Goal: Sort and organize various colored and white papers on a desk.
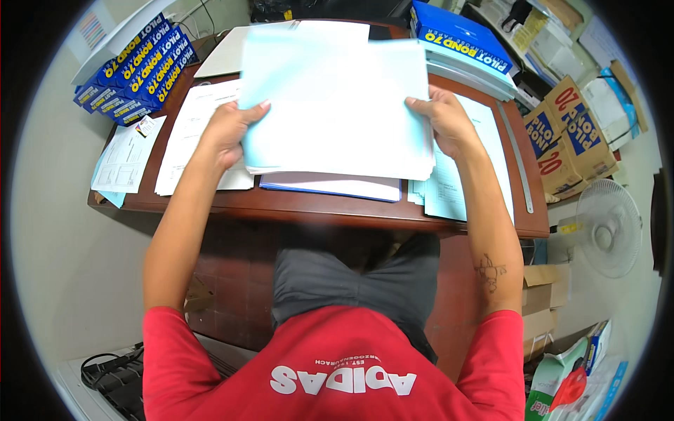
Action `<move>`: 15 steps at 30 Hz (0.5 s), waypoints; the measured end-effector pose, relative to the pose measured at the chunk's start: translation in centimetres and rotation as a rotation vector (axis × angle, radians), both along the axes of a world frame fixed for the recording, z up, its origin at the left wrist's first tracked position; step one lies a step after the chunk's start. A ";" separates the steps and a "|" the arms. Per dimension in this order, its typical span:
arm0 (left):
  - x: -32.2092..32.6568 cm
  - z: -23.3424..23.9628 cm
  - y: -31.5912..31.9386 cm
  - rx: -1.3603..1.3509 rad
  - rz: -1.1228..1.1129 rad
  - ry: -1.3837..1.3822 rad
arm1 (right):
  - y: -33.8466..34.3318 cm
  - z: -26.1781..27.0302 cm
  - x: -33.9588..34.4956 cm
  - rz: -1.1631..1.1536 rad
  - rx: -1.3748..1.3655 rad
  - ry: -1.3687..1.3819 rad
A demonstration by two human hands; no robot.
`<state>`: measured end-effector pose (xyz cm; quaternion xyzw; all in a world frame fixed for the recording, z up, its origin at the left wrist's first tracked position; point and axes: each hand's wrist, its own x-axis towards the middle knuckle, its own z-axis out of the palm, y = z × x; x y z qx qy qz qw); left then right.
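Observation:
A thick stack of pale paper sheets (337, 110) is held up above the desk between both hands. My left hand (231, 126) grips its left edge, thumb on top. On the opposite edge, my right hand (445, 118) holds the stack the same way. Below its near edge shows a blue-edged pile of paper (331, 186) lying on the desk. Printed white sheets (181, 142) lie under and beside my left hand. Light-blue printed sheets (447, 194) spread beneath my right wrist, partly hidden by the forearm.
Packs of bond paper (137, 73) are piled at the desk's far left, and another blue pack (463, 39) tops a stack at the far right. A metal ruler (515, 152) lies near the right edge of the wooden desk (316, 213). A fan (605, 231) stands right.

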<state>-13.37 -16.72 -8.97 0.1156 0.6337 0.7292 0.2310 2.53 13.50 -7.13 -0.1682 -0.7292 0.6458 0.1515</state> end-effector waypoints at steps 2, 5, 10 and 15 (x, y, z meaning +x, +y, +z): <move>0.1 -0.8 0.7 -0.157 -0.020 -0.030 | -0.3 -0.3 -0.5 0.028 0.008 -0.167; 1.1 0.4 2.0 -0.347 -0.077 -0.041 | -2.3 -0.1 -0.8 0.023 0.157 -0.247; 2.5 2.0 4.5 -0.477 -0.367 0.500 | -5.9 3.0 -1.6 0.207 0.319 -0.202; 0.6 5.1 0.4 -0.134 -0.289 0.380 | -1.9 4.1 0.3 0.131 0.111 0.080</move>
